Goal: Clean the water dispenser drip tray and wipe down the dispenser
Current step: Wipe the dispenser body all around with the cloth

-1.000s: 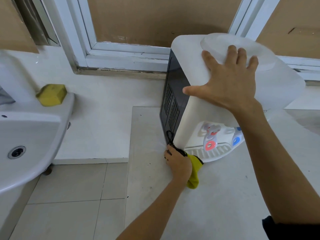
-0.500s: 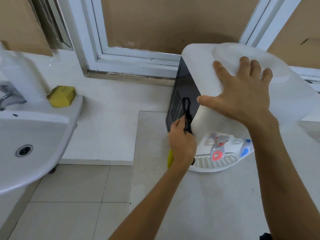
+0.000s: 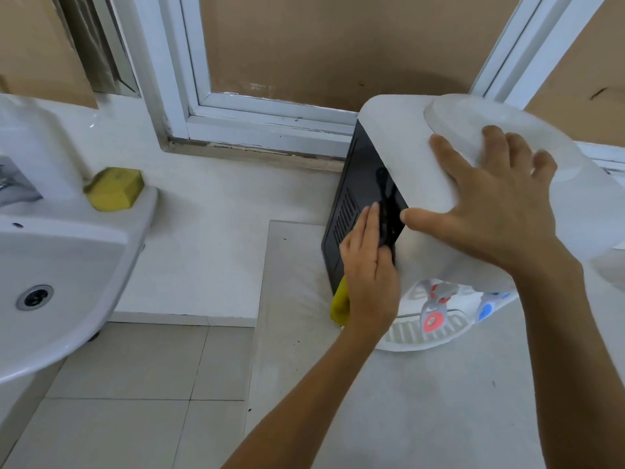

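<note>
Dispenser (image 3: 406, 157) side under your yellow cloth (image 3: 339, 308)
Your left hand (image 3: 370, 269) pressed it flat-fingered; your right hand (image 3: 500, 211) lay spread wide on top.

I see the dispenser (image 3: 402, 154) on the desk (image 3: 422, 401), the sink (image 3: 67, 265) far left, a sponge (image 3: 114, 188) on its rim.

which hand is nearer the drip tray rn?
Left. The left hand, wiping the dispenser's black side with a yellow cloth, sits just up-left of the drip tray. The right hand lies flat on the dispenser's top, well above it.
</note>
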